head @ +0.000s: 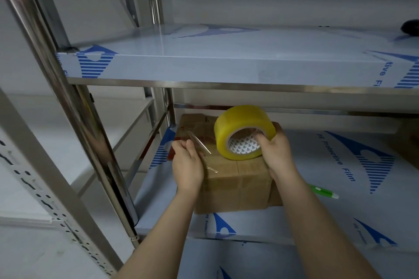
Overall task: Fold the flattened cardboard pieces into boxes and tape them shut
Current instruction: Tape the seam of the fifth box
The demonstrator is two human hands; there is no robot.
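Observation:
A brown cardboard box [235,186] stands folded on the lower shelf [317,215], with clear tape lines across its top and front. My right hand [274,152] grips a yellow tape roll [238,133] just above the box, fingers hooked through its core. A clear strip of tape [199,145] runs from the roll to my left hand [187,163], which pinches the free end over the box's left side. Behind it lies more brown cardboard [195,124], partly hidden by the roll.
A green and white pen-like tool [324,190] lies on the shelf right of the box. The upper shelf [226,68] hangs low over the work spot. Steel uprights [74,120] stand at the left. A dark object [410,27] sits at the far right, above.

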